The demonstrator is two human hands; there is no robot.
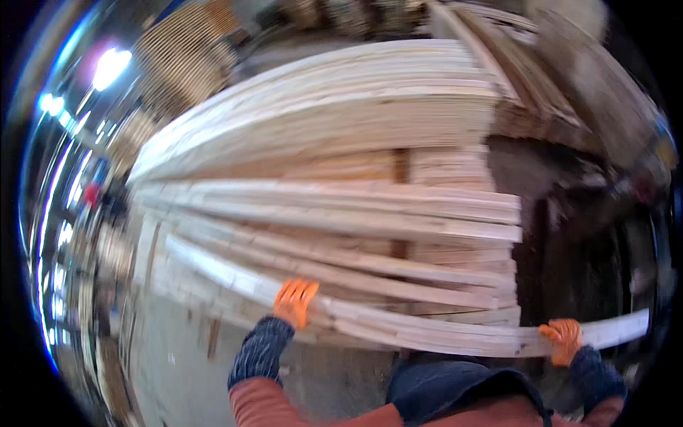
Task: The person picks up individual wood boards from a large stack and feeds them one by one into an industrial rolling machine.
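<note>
Evidently mid-lift, both gloved hands gripped one long pale board (441,329) lying along the front of the lumber stack (341,142): left hand (294,302) closed mid-length, right hand (563,339) near its end. Carrying it off would need level, balanced support.

A long wooden board (427,329) lies across the near side of the scene, from the left to the far right. It is pale, light wood, thin and flat, and looks bent in the picture. Its right end sticks out past the pile. The left hand (295,300), in an orange glove, rests on top of the board near its middle. The right hand (563,338), also in an orange glove, grips the board near its right end.
</note>
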